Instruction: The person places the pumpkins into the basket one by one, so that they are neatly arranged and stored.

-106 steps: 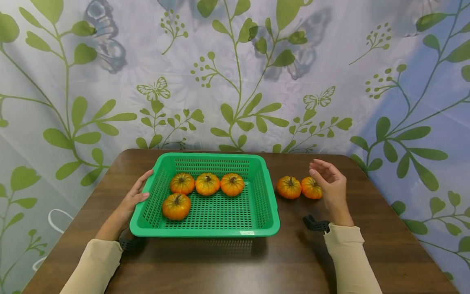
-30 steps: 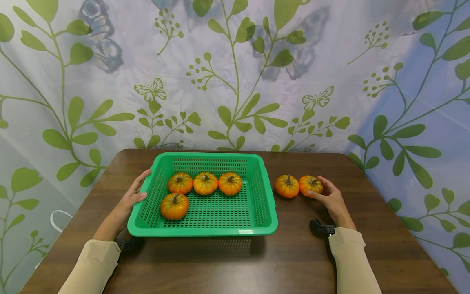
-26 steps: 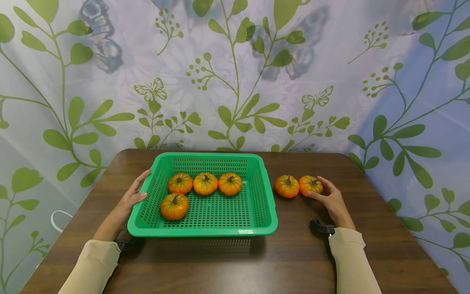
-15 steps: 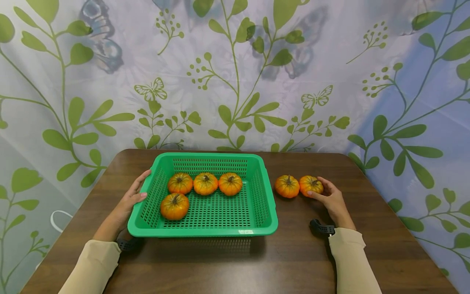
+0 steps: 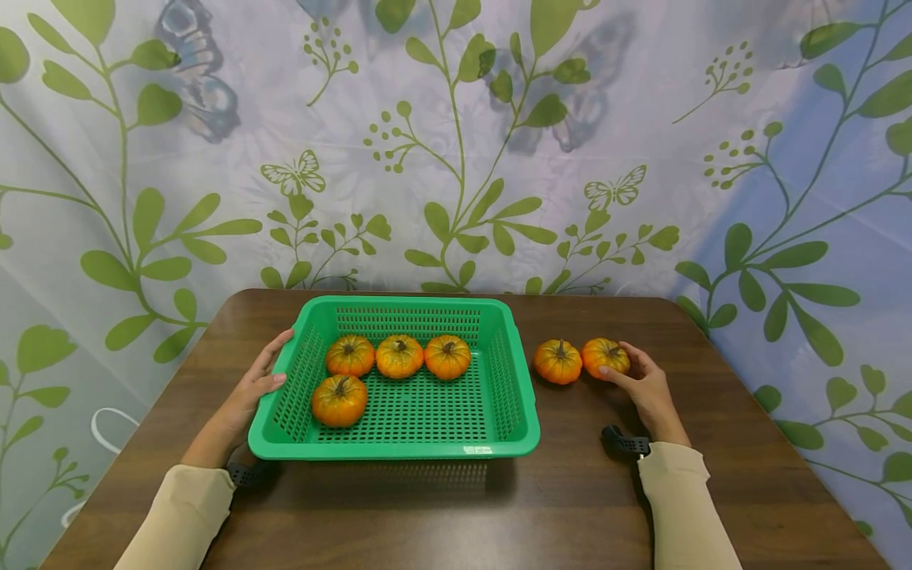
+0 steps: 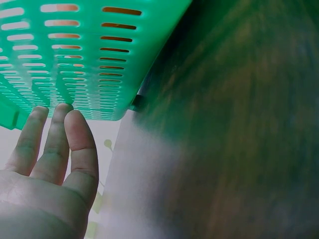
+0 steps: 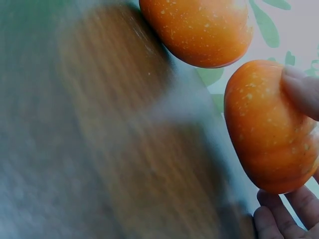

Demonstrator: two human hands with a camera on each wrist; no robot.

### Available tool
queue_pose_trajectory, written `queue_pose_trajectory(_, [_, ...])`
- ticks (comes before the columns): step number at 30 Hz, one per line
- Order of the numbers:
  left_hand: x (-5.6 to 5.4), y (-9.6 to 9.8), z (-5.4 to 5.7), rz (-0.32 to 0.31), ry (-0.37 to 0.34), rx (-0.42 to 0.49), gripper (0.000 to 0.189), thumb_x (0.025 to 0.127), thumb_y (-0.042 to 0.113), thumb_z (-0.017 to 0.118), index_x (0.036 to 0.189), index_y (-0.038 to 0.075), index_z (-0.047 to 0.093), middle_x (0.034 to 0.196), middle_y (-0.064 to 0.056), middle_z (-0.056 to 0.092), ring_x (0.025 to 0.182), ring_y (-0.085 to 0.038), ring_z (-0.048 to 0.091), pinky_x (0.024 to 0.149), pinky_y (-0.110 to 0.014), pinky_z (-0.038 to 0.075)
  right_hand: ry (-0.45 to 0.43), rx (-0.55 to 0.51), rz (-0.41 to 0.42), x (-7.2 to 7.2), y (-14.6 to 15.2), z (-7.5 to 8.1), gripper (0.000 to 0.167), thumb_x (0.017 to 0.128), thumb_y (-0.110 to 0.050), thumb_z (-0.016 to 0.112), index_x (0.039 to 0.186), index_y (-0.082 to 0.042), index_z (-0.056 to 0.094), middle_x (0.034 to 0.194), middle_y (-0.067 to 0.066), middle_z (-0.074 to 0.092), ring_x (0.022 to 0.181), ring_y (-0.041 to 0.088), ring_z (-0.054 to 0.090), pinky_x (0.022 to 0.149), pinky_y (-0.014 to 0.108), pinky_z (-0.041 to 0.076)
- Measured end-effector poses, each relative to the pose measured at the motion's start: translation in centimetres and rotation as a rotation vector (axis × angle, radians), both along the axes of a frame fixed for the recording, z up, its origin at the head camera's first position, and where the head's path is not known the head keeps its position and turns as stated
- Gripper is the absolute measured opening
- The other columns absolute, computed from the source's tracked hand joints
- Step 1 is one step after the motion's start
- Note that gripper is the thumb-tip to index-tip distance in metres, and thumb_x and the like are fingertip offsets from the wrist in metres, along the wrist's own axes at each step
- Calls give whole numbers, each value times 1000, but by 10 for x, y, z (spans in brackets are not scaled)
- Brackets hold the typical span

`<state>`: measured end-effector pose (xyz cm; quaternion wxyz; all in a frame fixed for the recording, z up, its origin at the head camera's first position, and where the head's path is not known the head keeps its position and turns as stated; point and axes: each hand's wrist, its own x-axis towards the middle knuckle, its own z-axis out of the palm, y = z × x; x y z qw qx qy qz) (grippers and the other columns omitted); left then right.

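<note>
My left hand (image 5: 249,392) rests against the left side of a green plastic basket (image 5: 399,451). In the left wrist view its straight fingers (image 6: 82,144) touch the slotted outer wall. Several small orange pumpkins lie inside the basket: a row of three at the back, including the middle pumpkin (image 5: 399,356), and a front-left pumpkin (image 5: 340,401). On the table to the right, my right hand (image 5: 650,392) grips the right-hand pumpkin (image 7: 266,124), thumb on the near side and fingers around the far side. Another pumpkin (image 5: 558,362) sits just left of it.
Everything stands on a dark brown wooden table (image 5: 570,507). A cloth backdrop (image 5: 456,142) with leaves and butterflies hangs behind it. Black wrist mounts, such as the right mount (image 5: 623,441), stick out near both cuffs.
My right hand has come down from above the right-hand pumpkin and taken hold of it. That pumpkin has just shifted slightly right, away from its neighbour. My left hand stays at the basket.
</note>
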<state>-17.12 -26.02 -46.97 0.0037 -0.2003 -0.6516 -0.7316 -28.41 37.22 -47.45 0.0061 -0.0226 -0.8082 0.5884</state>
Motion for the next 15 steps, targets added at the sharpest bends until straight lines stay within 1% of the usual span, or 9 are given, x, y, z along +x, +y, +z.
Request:
queue_pose_trajectory(3, [0, 0, 0, -2, 4, 3, 63, 111, 8, 40, 167, 36, 35, 160, 22, 38, 129, -5, 58, 95, -24, 57, 23, -2, -23, 1, -1, 1, 76, 105, -15, 74, 169, -2, 34, 168, 21, 36, 125, 6, 46, 95, 5, 40])
queue_pose_trajectory(7, [0, 0, 0, -8, 7, 10, 63, 111, 7, 40, 167, 36, 35, 160, 20, 39, 128, -5, 59, 95, -24, 57, 69, -8, -61, 1, -3, 2, 72, 105, -14, 73, 166, 0, 38, 162, 20, 40, 114, -1, 48, 92, 5, 42])
queue_pose_trajectory(11, [0, -1, 0, -10, 4, 13, 63, 111, 7, 39, 167, 36, 35, 160, 20, 40, 128, -6, 59, 95, -25, 58, 104, -28, -92, 1, -6, 4, 70, 104, -12, 74, 164, 1, 41, 153, 14, 46, 113, -2, 50, 93, 6, 43])
queue_pose_trajectory(15, [0, -1, -1, -11, 1, 9, 63, 111, 8, 39, 167, 36, 34, 160, 20, 40, 128, -6, 60, 94, -25, 58, 121, -45, -94, 0, -7, 7, 71, 103, -10, 75, 164, 1, 40, 148, 9, 48, 113, -2, 51, 94, 7, 43])
